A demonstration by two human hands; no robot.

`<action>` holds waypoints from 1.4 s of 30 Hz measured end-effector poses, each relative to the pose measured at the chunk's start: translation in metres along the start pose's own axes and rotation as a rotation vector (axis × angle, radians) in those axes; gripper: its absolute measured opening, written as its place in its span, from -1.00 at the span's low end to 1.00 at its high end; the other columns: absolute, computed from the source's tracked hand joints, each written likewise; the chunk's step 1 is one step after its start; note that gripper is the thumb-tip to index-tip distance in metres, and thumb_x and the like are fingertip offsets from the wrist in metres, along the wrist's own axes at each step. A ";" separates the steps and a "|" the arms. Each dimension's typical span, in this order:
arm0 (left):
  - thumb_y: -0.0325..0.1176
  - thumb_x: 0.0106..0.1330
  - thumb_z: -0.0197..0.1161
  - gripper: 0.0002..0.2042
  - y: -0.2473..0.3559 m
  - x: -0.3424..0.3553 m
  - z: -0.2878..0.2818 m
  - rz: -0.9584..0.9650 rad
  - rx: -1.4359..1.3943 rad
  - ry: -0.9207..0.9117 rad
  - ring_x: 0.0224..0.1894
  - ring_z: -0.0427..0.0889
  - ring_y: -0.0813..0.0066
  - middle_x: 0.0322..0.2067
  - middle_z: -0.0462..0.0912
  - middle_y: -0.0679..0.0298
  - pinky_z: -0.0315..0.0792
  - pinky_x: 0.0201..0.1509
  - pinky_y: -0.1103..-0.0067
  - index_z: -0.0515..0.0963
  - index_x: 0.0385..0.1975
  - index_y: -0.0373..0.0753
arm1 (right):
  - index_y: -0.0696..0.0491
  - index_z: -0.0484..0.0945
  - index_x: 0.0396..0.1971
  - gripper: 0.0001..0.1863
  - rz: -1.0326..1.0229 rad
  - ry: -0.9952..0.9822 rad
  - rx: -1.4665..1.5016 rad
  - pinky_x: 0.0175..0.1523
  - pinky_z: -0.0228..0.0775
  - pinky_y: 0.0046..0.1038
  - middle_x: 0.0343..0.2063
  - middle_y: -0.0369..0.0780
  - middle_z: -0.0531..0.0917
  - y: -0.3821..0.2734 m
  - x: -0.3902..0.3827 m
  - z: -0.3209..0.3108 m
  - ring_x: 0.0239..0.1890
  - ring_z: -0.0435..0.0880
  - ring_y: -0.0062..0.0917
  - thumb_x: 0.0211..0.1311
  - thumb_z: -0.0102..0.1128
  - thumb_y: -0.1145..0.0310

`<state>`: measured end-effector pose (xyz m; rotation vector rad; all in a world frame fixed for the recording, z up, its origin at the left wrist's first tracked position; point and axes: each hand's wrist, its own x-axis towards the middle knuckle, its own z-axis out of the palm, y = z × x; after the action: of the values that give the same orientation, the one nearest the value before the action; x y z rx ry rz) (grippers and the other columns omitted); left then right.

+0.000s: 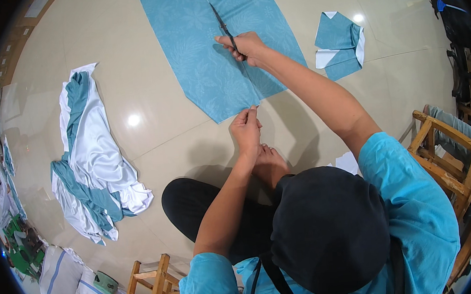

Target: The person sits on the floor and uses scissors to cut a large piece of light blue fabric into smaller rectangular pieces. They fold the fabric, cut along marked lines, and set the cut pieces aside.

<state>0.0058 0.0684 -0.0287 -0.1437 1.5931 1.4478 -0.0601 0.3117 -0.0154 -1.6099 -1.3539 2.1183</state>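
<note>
A large sheet of patterned teal fabric lies on the tiled floor in front of me, with a straight line running up its middle. My right hand grips dark scissors, whose blades point away from me along that line. My left hand pinches the near edge of the fabric, close to the bottom of the line. My bare foot rests on the floor just beside my left hand.
A crumpled white and teal cloth pile lies at left, a folded teal piece at right. Wooden stools stand at right and lower left. White sacks fill the lower left corner; more furniture lines the right edge.
</note>
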 end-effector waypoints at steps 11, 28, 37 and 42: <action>-0.29 0.57 0.36 -0.76 0.007 -0.004 0.000 -0.022 0.018 -0.006 -0.62 0.33 0.76 -0.67 0.49 0.45 0.16 -0.51 0.64 0.73 -0.34 -0.31 | 0.17 0.64 -0.39 -0.49 0.000 0.008 0.030 -0.57 0.19 -0.60 -0.51 -0.28 0.59 -0.021 0.008 0.005 -0.58 0.42 -0.69 0.12 0.71 0.03; -0.30 0.57 0.36 -0.75 0.008 -0.005 0.002 -0.037 0.002 -0.001 -0.59 0.35 0.75 -0.66 0.48 0.46 0.18 -0.48 0.65 0.71 -0.36 -0.32 | 0.14 0.64 -0.43 -0.53 -0.008 0.004 -0.004 -0.55 0.20 -0.57 -0.58 -0.30 0.56 -0.024 0.022 0.008 -0.60 0.42 -0.67 0.14 0.71 0.06; -0.30 0.58 0.36 -0.75 0.007 -0.004 0.002 -0.027 0.004 -0.004 -0.60 0.33 0.77 -0.66 0.48 0.46 0.15 -0.49 0.64 0.70 -0.37 -0.31 | 0.11 0.63 -0.49 -0.56 -0.012 -0.003 -0.006 -0.54 0.22 -0.53 -0.59 -0.29 0.56 -0.021 0.027 0.008 -0.59 0.44 -0.64 0.17 0.71 0.11; -0.31 0.58 0.35 -0.75 0.006 -0.004 0.002 -0.008 0.020 -0.003 -0.60 0.33 0.77 -0.66 0.48 0.47 0.14 -0.50 0.65 0.71 -0.36 -0.31 | 0.09 0.62 -0.52 -0.58 -0.005 0.001 -0.009 -0.55 0.22 -0.53 -0.59 -0.29 0.56 -0.021 0.028 0.006 -0.59 0.44 -0.64 0.18 0.70 0.14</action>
<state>0.0051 0.0698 -0.0220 -0.1359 1.6022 1.4252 -0.0845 0.3370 -0.0190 -1.6094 -1.3669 2.1115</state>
